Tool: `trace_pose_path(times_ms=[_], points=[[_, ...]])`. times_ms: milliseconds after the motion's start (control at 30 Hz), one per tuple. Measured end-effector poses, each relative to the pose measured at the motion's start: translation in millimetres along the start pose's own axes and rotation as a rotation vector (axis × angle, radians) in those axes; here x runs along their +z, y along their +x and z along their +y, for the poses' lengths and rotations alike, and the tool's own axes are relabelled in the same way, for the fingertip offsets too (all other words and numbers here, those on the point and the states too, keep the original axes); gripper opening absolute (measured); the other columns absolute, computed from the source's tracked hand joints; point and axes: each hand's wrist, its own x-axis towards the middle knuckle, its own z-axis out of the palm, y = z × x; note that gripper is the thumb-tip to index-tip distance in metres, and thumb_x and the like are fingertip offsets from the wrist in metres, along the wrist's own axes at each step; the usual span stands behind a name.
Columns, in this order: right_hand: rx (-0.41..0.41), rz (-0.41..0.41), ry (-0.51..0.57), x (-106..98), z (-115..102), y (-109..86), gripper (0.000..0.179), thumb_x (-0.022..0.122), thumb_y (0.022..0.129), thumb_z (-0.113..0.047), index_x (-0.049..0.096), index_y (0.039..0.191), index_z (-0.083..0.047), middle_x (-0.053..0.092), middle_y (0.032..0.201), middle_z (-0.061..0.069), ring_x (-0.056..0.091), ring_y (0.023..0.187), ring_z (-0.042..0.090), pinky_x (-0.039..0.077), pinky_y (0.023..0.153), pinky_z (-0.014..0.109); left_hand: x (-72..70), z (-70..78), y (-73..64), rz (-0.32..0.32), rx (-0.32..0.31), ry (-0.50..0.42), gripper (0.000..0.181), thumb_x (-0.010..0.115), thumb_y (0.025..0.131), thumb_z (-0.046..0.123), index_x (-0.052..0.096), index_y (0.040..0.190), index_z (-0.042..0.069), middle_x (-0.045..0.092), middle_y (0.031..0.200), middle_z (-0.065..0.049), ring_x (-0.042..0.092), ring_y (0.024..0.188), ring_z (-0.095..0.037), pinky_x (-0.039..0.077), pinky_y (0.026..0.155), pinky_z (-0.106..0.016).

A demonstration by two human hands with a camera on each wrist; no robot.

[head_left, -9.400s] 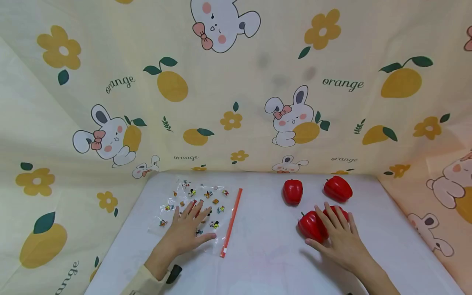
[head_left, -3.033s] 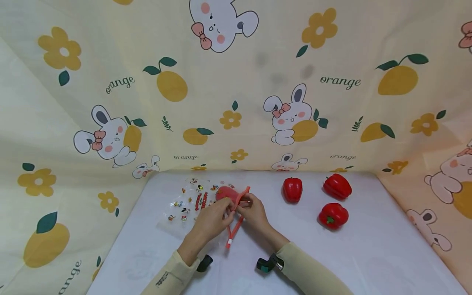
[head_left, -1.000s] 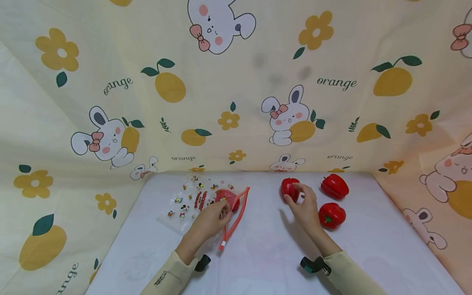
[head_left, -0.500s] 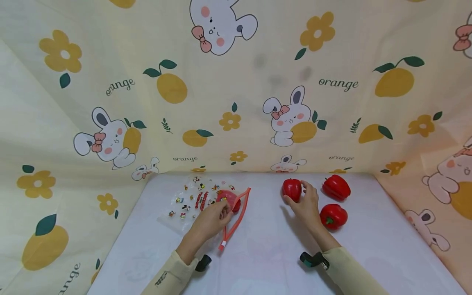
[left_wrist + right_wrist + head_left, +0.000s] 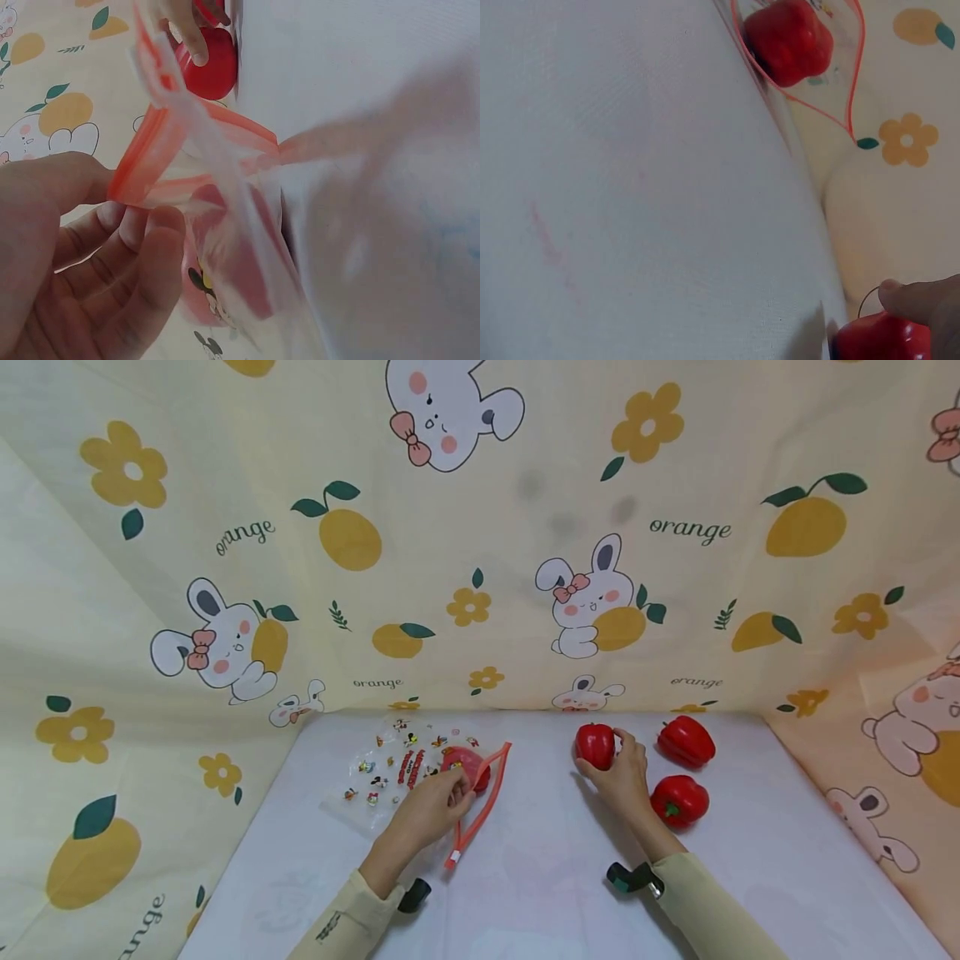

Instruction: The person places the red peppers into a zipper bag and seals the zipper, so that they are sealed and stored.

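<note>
My left hand [image 5: 427, 810] pinches the red zip edge of a clear zip bag [image 5: 375, 781] printed with cartoon figures. The bag's mouth gapes toward the right, as the right wrist view shows, and one red bell pepper [image 5: 789, 41] lies inside. My right hand [image 5: 626, 781] holds another red bell pepper [image 5: 594, 745] at the back of the table, thumb on its near side and fingers on its right. In the right wrist view only the thumb [image 5: 915, 300] and part of that pepper show. Whether it is off the table I cannot tell.
Two more red bell peppers lie to the right of my right hand, one farther back [image 5: 686, 742] and one nearer [image 5: 679, 801]. The white table [image 5: 540, 877] ends at a patterned cloth [image 5: 480, 527] hanging behind and at the sides.
Earlier both hands lay spread over the flat bag and the peppers. Since then one pepper went into the bag, its mouth opened, and my right hand moved from the bag to the back-left pepper.
</note>
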Motion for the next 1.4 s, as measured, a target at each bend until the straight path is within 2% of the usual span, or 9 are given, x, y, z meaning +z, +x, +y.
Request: trace_pose_path(times_ms=[233, 467, 667, 900, 1033, 1233, 1333, 1400], points=[[-0.005, -0.014, -0.022, 0.5, 1.3, 3.5, 0.102, 0.089, 0.086, -0.021, 0.024, 0.162, -0.004, 0.036, 0.153, 0.031, 0.035, 0.143, 0.049, 0.051, 0.103, 0.068, 0.6, 0.0, 0.6, 0.005, 0.014, 0.003, 0.013, 0.074, 0.103, 0.022, 0.062, 0.097, 0.020, 0.057, 0.079, 0.010, 0.053, 0.072, -0.007, 0.047, 0.062, -0.022], [-0.023, -0.067, -0.034, -0.4, 2.5, 2.5, 0.103, 0.088, 0.087, -0.020, 0.022, 0.164, -0.002, 0.039, 0.152, 0.030, 0.038, 0.142, 0.049, 0.052, 0.103, 0.068, -1.0, 0.8, -0.9, -0.006, -0.007, -0.023, 0.013, 0.074, 0.103, 0.020, 0.062, 0.097, 0.020, 0.057, 0.079, 0.009, 0.053, 0.072, -0.008, 0.047, 0.062, -0.023], [-0.035, -0.075, 0.020, -2.4, 1.8, -1.4, 0.090, 0.083, 0.093, -0.017, 0.026, 0.160, 0.003, 0.044, 0.154, 0.030, 0.045, 0.138, 0.048, 0.051, 0.107, 0.063, -2.0, 1.5, -1.5, -0.022, -0.019, -0.046, 0.011, 0.073, 0.103, 0.020, 0.063, 0.099, 0.019, 0.058, 0.081, 0.008, 0.054, 0.073, -0.009, 0.048, 0.062, -0.023], [-0.053, -0.087, 0.042, -6.2, 4.4, -3.0, 0.079, 0.082, 0.095, -0.017, 0.036, 0.155, 0.006, 0.051, 0.144, 0.029, 0.054, 0.127, 0.045, 0.054, 0.105, 0.058, -6.9, 2.3, -2.1, -0.027, -0.017, -0.050, 0.009, 0.074, 0.103, 0.019, 0.066, 0.101, 0.017, 0.059, 0.082, 0.008, 0.054, 0.074, -0.009, 0.048, 0.063, -0.023], [-0.051, -0.104, 0.025, -6.6, 5.4, -7.5, 0.079, 0.084, 0.094, -0.021, 0.039, 0.154, 0.004, 0.054, 0.141, 0.027, 0.057, 0.121, 0.042, 0.058, 0.097, 0.051, -7.9, 3.0, -0.8, -0.008, -0.004, -0.011, 0.008, 0.075, 0.102, 0.018, 0.067, 0.101, 0.016, 0.059, 0.081, 0.008, 0.054, 0.074, -0.009, 0.048, 0.062, -0.023], [-0.047, -0.181, 0.045, -6.5, 1.2, -18.3, 0.080, 0.087, 0.092, -0.027, 0.042, 0.154, -0.003, 0.056, 0.143, 0.023, 0.061, 0.111, 0.036, 0.060, 0.075, 0.034, -11.2, 5.2, 0.8, 0.020, 0.010, 0.021, 0.009, 0.076, 0.101, 0.016, 0.067, 0.099, 0.016, 0.058, 0.079, 0.008, 0.053, 0.071, -0.009, 0.047, 0.062, -0.023], [-0.048, -0.233, 0.063, -5.6, -3.1, -24.9, 0.079, 0.087, 0.092, -0.028, 0.044, 0.153, -0.006, 0.056, 0.144, 0.021, 0.062, 0.106, 0.032, 0.060, 0.071, 0.032, -11.7, 5.0, 1.4, 0.017, 0.001, 0.003, 0.010, 0.076, 0.101, 0.015, 0.066, 0.100, 0.016, 0.058, 0.079, 0.008, 0.053, 0.071, -0.009, 0.047, 0.061, -0.023], [-0.060, -0.260, 0.065, -4.4, -5.9, -29.5, 0.078, 0.087, 0.091, -0.028, 0.046, 0.153, -0.006, 0.057, 0.145, 0.021, 0.063, 0.105, 0.031, 0.060, 0.073, 0.033, -11.6, 4.8, 2.3, 0.012, -0.009, -0.004, 0.010, 0.076, 0.101, 0.016, 0.066, 0.100, 0.016, 0.058, 0.079, 0.008, 0.054, 0.072, -0.009, 0.048, 0.062, -0.023]])
